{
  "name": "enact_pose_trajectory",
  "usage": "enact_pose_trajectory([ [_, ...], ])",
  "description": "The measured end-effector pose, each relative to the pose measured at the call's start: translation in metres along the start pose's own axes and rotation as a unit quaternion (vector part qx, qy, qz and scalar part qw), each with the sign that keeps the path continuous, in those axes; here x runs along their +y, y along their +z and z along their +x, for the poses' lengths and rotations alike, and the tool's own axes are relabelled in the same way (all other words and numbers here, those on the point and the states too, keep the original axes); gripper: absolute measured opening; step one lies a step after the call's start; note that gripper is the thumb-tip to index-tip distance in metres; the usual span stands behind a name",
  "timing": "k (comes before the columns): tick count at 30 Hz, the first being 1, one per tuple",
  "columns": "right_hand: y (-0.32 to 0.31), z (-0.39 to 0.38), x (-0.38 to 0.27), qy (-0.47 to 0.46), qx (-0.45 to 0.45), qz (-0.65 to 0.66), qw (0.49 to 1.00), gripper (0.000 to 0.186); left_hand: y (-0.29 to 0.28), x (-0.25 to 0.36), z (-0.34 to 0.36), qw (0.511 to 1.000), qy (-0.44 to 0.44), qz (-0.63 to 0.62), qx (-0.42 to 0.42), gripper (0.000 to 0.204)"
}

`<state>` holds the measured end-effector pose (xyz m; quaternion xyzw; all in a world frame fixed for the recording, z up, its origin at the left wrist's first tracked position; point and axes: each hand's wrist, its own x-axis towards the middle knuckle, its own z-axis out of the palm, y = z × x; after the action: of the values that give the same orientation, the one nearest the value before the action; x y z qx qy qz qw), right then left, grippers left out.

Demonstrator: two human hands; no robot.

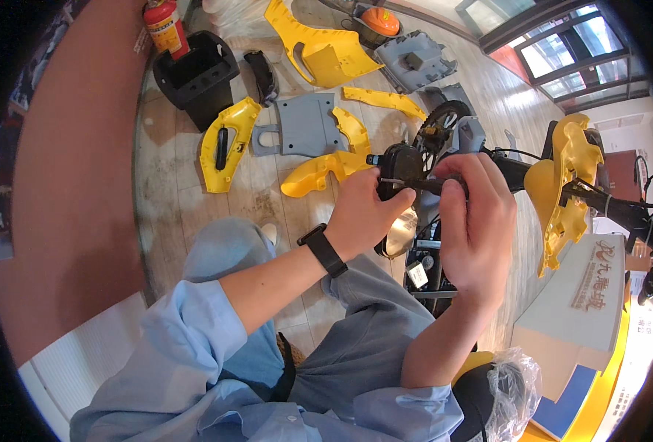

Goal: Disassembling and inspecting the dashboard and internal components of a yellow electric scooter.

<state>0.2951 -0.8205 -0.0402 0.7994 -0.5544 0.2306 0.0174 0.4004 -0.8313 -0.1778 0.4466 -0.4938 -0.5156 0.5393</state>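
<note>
My right hand (pixel 480 214) is closed round the dark handle of a screwdriver (pixel 431 186). Its thin metal shaft points left, across a black lamp-like housing (pixel 402 160). My left hand (pixel 363 212), with a black watch on the wrist, grips this housing at its near left side, thumb close to the shaft. Below the thumb shows a round, shiny face (pixel 401 234), apparently part of the same lamp. Whether the screwdriver tip sits in a screw cannot be told. Behind both hands stands a partly stripped two-wheeler with a black tyre (pixel 447 112).
Yellow body panels (pixel 326 55) and a grey panel (pixel 310 124) lie on the wood-look floor. A black bin (pixel 197 77) holds a red fire extinguisher (pixel 166 29). Yellow front trim (pixel 555 184) stands right of my hands. A plastic-wrapped seat (pixel 489 401) is beside my right elbow.
</note>
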Motion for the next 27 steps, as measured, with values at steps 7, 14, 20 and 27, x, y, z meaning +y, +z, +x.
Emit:
enact_pose_trajectory([
  [7,0.006,0.001,-0.006,0.004,0.009,0.098,0.995,0.023,-0.004,0.01,0.001,0.997,-0.051,0.044,-0.029,0.026],
  [14,0.005,0.002,-0.002,-0.048,0.018,0.008,0.999,0.017,-0.001,-0.007,0.003,1.0,-0.009,-0.004,-0.027,0.026],
  [20,0.006,0.0,-0.004,-0.003,0.006,0.052,0.999,0.018,-0.004,0.01,0.001,1.0,-0.002,-0.013,-0.019,0.026],
  [27,0.011,0.0,-0.002,0.018,0.021,0.028,0.999,0.016,0.0,-0.001,-0.001,0.999,-0.041,-0.015,-0.021,0.027],
])
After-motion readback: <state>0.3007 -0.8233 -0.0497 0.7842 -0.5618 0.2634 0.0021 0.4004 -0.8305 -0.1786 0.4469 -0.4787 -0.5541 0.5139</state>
